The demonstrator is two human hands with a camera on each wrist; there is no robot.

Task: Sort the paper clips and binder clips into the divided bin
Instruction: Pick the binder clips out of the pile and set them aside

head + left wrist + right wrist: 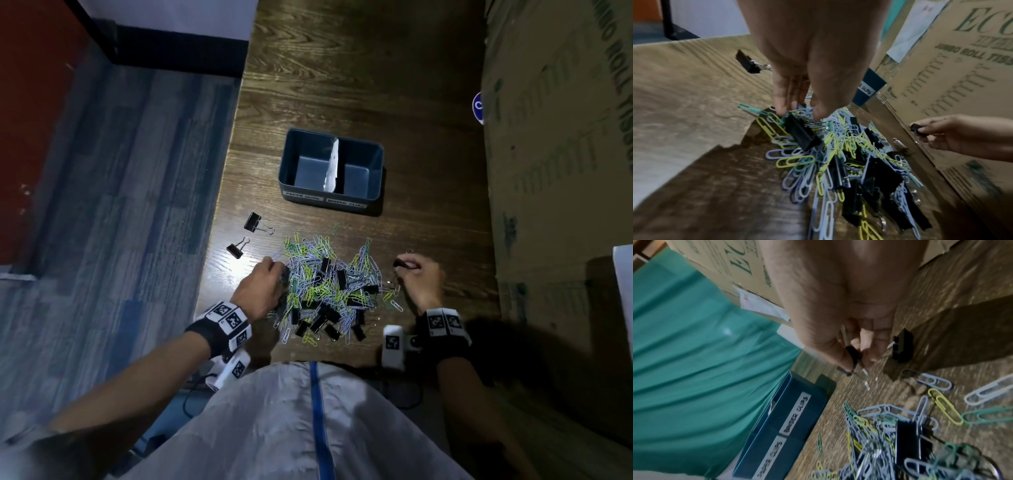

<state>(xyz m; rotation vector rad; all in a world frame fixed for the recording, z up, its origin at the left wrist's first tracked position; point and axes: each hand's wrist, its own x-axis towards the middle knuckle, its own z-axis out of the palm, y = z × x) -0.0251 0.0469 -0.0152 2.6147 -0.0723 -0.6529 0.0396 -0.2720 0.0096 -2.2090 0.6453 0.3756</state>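
R hand (418,280) pinches a small binder clip (399,263) | L hand (261,288) fingers curled into pile (325,291), grip unclear | clips light, stiff, slippery: take by black body | bin (331,168) empty

We seem to be in an office or its supply room: a dark wood-grain counter (359,68) stands on blue-grey carpet tiles (120,205), with a black skirting board (178,56) running along a pale wall. On the counter we see stationery, namely a heap of pastel paper clips and black binder clips (329,291) before a blue plastic two-compartment bin (330,166) whose printed labels read "PAPER CLIPS" and "BINDER CLIPS". At its right edge we see tall brown cardboard cartons (561,154) printed "JUMBO ROLL TISS", which suggests stored bulk supplies.
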